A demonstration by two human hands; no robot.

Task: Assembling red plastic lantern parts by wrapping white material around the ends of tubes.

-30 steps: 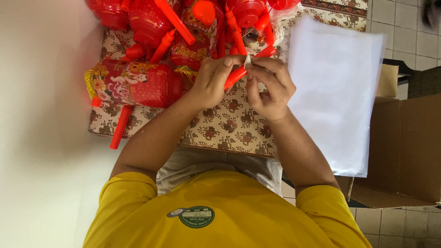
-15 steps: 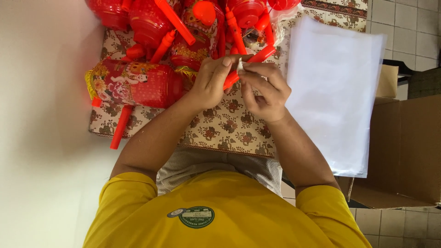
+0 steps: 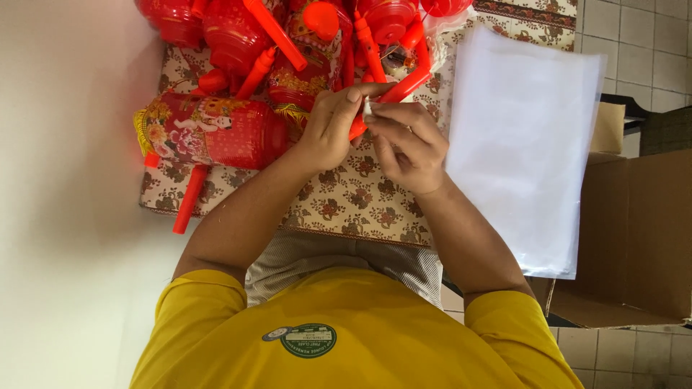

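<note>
Nearest the camera is the person's yellow shirt (image 3: 346, 338), both bare forearms reaching away over a floral-patterned cloth (image 3: 353, 205) that covers the work surface; at the near right an open cardboard box (image 3: 634, 238) stands on the tiled floor, its inside too dark to show any contents; a stack of clear plastic bags (image 3: 522, 144) lies flat on the right of the cloth, just beside the hands. The left hand (image 3: 328, 133) and right hand (image 3: 407, 144) meet over the middle of the cloth, fingertips touching; between them sits a small white piece (image 3: 367, 108), pinched at the tips of thumb and fingers of both hands, which are curled nearly closed around it; what the piece is cannot be made out. An orange-red stick (image 3: 396, 92) runs slantwise under the fingers, touching the left hand's palm side. To the left lies a red cylinder lantern (image 3: 216, 133) with flower print and yellow fringe, on its side; beyond the hands, at the far edge, a heap of red plastic lanterns (image 3: 303, 36) and more sticks is piled.
</note>
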